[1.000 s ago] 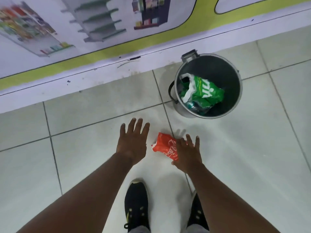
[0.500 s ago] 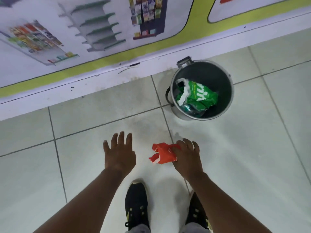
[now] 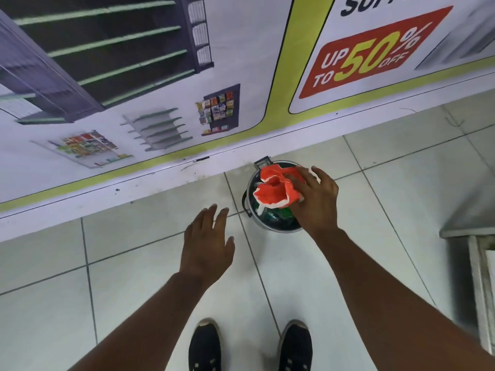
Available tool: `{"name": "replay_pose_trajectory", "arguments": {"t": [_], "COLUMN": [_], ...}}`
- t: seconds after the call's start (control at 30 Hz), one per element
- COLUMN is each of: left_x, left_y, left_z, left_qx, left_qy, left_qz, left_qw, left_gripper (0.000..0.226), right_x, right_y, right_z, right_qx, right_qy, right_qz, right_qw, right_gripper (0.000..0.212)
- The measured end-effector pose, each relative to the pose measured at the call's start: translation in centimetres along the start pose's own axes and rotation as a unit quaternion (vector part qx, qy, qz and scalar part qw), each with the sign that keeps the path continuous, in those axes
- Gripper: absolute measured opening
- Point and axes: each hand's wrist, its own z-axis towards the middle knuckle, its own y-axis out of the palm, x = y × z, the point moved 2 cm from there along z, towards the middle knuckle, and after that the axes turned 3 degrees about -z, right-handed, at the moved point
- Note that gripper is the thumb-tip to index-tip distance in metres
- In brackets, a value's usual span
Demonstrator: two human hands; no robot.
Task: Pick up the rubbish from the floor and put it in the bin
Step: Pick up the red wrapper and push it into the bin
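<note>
A big printed wall poster [image 3: 160, 76] fills the far side, and the tiled floor [image 3: 93, 263] fills the near side; a grey ledge [image 3: 471, 223] stands at the right edge; the round metal bin [image 3: 250, 199] sits on the floor just below the wall, with green rubbish [image 3: 278, 216] inside. The right hand [image 3: 316, 199] grasps a crumpled red wrapper [image 3: 276, 188], held above the bin's mouth; the left hand [image 3: 207, 243] is empty, fingers spread, over the floor left of the bin. I judge the risk is a light wrapper; if it is let go off-centre, it may catch the rim and fall outside.
</note>
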Motion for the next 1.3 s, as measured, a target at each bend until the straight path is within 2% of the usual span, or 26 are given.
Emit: {"name": "replay_pose_trajectory", "arguments": {"t": [0.07,0.1,0.17,0.2,0.27,0.37,0.5,0.57,0.67,0.73,0.77,0.83,0.9,0.97,1.1,1.3], "left_x": [-0.4,-0.8,-1.7,-2.2,-2.9,-4.3,-4.3,-3.3,-1.6,-0.4,0.0,0.2,-0.3,-0.9,-2.3,-5.9], "left_y": [0.8,1.4,2.5,2.9,3.3,3.0,0.5,-1.8,-4.9,-6.2,-6.4,-5.7,-3.3,-1.1,2.9,5.3], "left_z": [-0.4,-0.7,-1.5,-1.8,-2.4,-2.8,-2.9,-2.8,-2.6,-2.2,-1.7,-0.7,0.0,0.0,-0.8,-0.7], "left_qx": [-0.016,-0.029,-0.049,-0.054,-0.064,-0.076,-0.076,-0.070,-0.056,-0.033,-0.028,-0.018,-0.021,-0.035,-0.045,-0.052], "left_qy": [-0.005,-0.009,-0.020,-0.025,-0.031,-0.047,-0.058,-0.059,-0.054,-0.036,-0.029,-0.020,-0.019,-0.017,-0.019,-0.034], "left_qz": [-0.002,0.002,0.011,0.016,0.026,0.039,0.042,0.045,0.039,0.043,0.046,0.057,0.058,0.045,0.032,0.047], "left_qw": [1.000,1.000,0.999,0.998,0.997,0.995,0.994,0.995,0.996,0.998,0.998,0.998,0.998,0.998,0.998,0.997], "left_gripper": [0.066,0.066,0.067,0.067,0.067,0.068,0.068,0.068,0.069,0.068,0.068,0.068,0.068,0.068,0.067,0.065], "right_x": [0.5,0.9,1.7,1.8,1.9,1.3,-0.1,-0.6,-0.6,-0.5,-0.5,-0.1,0.1,-0.2,0.0,1.9], "right_y": [1.8,2.8,5.0,6.1,7.0,6.7,3.7,1.0,-1.8,-2.2,-1.8,0.5,4.1,6.7,11.2,15.4], "right_z": [0.5,0.7,0.8,1.0,1.1,1.1,0.1,-1.1,-3.7,-5.6,-6.3,-7.3,-8.1,-7.7,-5.6,-3.8], "right_qx": [-0.052,-0.112,-0.272,-0.328,-0.385,-0.394,-0.350,-0.319,-0.308,-0.347,-0.382,-0.416,-0.403,-0.385,-0.371,-0.423], "right_qy": [0.002,0.020,0.075,0.099,0.142,0.152,0.098,0.076,0.102,0.109,0.090,-0.007,-0.107,-0.135,-0.100,-0.019], "right_qz": [-0.059,-0.098,-0.172,-0.200,-0.229,-0.221,-0.185,-0.150,-0.093,-0.044,-0.025,-0.036,-0.100,-0.163,-0.192,-0.245], "right_qw": [0.997,0.989,0.944,0.918,0.883,0.879,0.913,0.933,0.941,0.930,0.919,0.909,0.904,0.898,0.903,0.872], "right_gripper": [0.039,0.044,0.062,0.071,0.081,0.083,0.092,0.083,0.062,0.044,0.042,0.050,0.069,0.079,0.066,0.073]}}
